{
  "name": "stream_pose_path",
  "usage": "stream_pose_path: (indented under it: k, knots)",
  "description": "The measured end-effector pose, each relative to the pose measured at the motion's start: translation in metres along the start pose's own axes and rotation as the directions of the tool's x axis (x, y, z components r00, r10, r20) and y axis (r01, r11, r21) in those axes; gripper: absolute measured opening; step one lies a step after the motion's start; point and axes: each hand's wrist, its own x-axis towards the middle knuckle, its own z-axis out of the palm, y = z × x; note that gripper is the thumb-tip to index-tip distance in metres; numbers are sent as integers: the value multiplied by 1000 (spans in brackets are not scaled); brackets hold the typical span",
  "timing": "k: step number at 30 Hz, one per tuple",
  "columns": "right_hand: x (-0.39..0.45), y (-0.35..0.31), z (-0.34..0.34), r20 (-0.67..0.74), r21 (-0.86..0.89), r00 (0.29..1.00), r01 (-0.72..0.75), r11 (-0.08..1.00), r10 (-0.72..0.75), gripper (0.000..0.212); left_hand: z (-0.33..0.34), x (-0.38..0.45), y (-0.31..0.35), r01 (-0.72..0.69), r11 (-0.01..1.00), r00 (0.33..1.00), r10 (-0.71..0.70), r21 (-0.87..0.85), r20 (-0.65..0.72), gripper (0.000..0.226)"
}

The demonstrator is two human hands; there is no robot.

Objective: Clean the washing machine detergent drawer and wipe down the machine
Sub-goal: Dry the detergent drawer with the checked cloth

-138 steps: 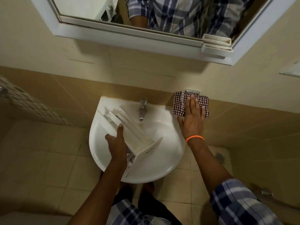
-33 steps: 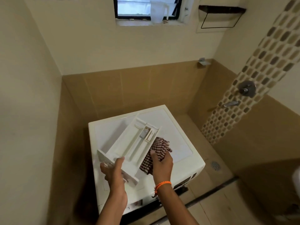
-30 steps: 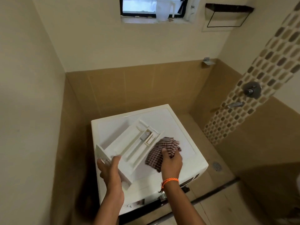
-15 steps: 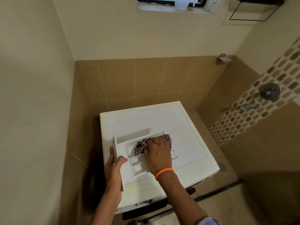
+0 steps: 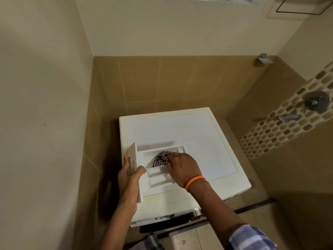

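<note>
Drawer point(image 5: 158, 175) lies flat on the washer point(image 5: 203, 134) top, near its front left corner. Left hand point(image 5: 130, 175) clamps the drawer's front panel, thumb over the inner face. Right hand point(image 5: 182, 168), fingers curled down, presses a checked cloth point(image 5: 160, 158) into the rear compartment. Orange band point(image 5: 194, 182) on right wrist.

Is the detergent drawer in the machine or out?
Out: the detergent drawer lies on top of the washing machine, steadied by the left hand and wiped by the right hand.
</note>
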Motion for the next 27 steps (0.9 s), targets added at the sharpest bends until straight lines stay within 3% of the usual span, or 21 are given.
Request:
stream_pose_path:
  k: [3,5,9,11,13,15,17,19,21,24,27]
  knots:
    - [7,-18,1,-79,23,986,-147,989,148,38,7,-4,6,-11,999,1000,12,-35,21,80]
    - [9,-36,5,-89,131,982,-154,979,167,45,7,-4,5,-5,999,1000,6,-53,3,92]
    - [3,-57,8,25,346,999,16,938,-26,33,-5,-4,-3,13,997,998,-17,-81,-58,80]
    - [-1,-42,11,17,297,993,110,948,-121,29,-10,-5,-5,14,999,999,-16,-49,-45,80]
    - [-3,-14,16,-38,102,989,147,984,-144,32,-9,-8,-1,7,999,999,-9,-32,-44,82]
    - [-5,3,15,-95,-46,994,42,998,-46,27,-5,-10,-1,-8,1000,1000,7,-16,-12,84]
    - [-3,0,16,-118,-70,987,-114,991,105,24,5,-12,-5,-53,998,998,52,23,26,81]
    - [-1,-14,19,-110,65,967,-222,973,228,28,12,-10,-6,-90,995,996,89,42,21,78]
    - [-1,-31,23,-80,288,969,-200,936,232,26,15,-10,-8,-98,994,995,98,43,-5,79]
    - [-7,-44,23,2,529,990,-123,840,143,21,9,-13,-6,-54,999,997,54,-6,-51,88]
    - [-14,-38,23,21,574,1000,-21,819,11,27,1,-11,-9,-45,999,996,45,0,-78,75]
